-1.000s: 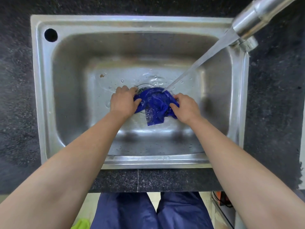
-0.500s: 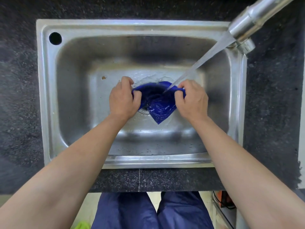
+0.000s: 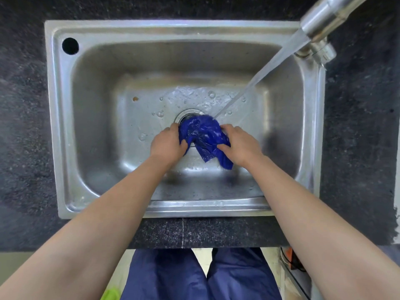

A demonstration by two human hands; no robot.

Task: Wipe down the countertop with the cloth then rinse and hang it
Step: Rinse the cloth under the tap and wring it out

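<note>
A wet, bunched dark blue cloth (image 3: 204, 135) is held low in the steel sink (image 3: 91, 126), just in front of the drain (image 3: 187, 113). My left hand (image 3: 167, 145) grips its left side and my right hand (image 3: 240, 146) grips its right side. One corner of the cloth hangs down beside my right hand. Water streams from the metal faucet (image 3: 324, 16) at the top right and lands on the cloth's top edge. The black speckled countertop (image 3: 21, 126) surrounds the sink.
A round hole (image 3: 70, 46) sits in the sink's far left corner. The basin floor is wet with bubbles and droplets. The counter's front edge (image 3: 194, 234) runs below the sink, with my blue trousers (image 3: 164, 276) under it. An orange object (image 3: 292, 259) lies at the lower right.
Both hands have dropped lower and nearer to me with the cloth, bunching it more tightly under the stream; half a second ago it was spread higher between them.
</note>
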